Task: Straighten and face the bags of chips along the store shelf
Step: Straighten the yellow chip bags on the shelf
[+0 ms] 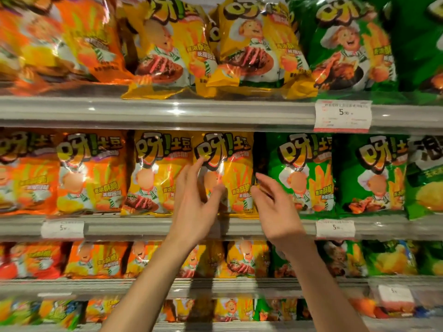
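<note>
Mid-facing step on the middle shelf [153, 227]. My left hand [194, 207] and right hand [275, 209] flank the glossy yellow foil chip bag [230, 164] standing at the shelf's front edge — fingers on both spread apart, gripping nothing; contact with the bag unclear. Next, I judge: close in on both sides, square it upright beside the shiny green foil bag [302, 173].

hands [236, 200] before chip bag [233, 164], on shelf [153, 227]
</note>
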Demonstrator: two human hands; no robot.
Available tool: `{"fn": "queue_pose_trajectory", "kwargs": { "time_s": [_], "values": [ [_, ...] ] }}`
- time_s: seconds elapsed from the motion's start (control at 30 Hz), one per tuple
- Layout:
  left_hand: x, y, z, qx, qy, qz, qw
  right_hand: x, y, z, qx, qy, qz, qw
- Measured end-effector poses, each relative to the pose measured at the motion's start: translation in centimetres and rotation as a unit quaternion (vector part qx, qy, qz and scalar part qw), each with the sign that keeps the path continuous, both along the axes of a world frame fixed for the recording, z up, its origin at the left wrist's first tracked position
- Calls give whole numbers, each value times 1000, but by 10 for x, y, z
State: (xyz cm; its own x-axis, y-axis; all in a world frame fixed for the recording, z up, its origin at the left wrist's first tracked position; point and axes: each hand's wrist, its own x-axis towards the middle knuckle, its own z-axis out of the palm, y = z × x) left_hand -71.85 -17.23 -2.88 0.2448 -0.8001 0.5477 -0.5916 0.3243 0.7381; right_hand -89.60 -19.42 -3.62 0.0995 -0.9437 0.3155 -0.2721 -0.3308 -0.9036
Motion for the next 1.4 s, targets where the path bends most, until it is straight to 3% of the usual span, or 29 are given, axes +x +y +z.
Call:
{"fn": "queue_pose_trajectory", "kwargs": {
  "time_s": [0.27,0.47,0.57,0.67,0.83,1.2,1.4],
  "values": [
    [-5,-23,13,-16,57,16,998,49,-42,25,42,-15,-70,997],
    [-6,-35,27,10,91,15,996,39,-42,25,54,-105,-21,993],
    [-6,-44,33,14,105,18,994,38,-41,25,40,-108,-26,993],
    [-7,-47,34,57,147,2,987,37,-48,30,50,-93,-26,994],
    [-1,-50,26,139,138,-40,980,33,-62,22,148,-35,-5,988],
    [-7,-62,18,85,130,-7,988,41,-54,25,66,136,-71,986],
    [-6,-58,18,60,100,-16,993,32,-46,29,63,139,-53,987]
  ]
}}
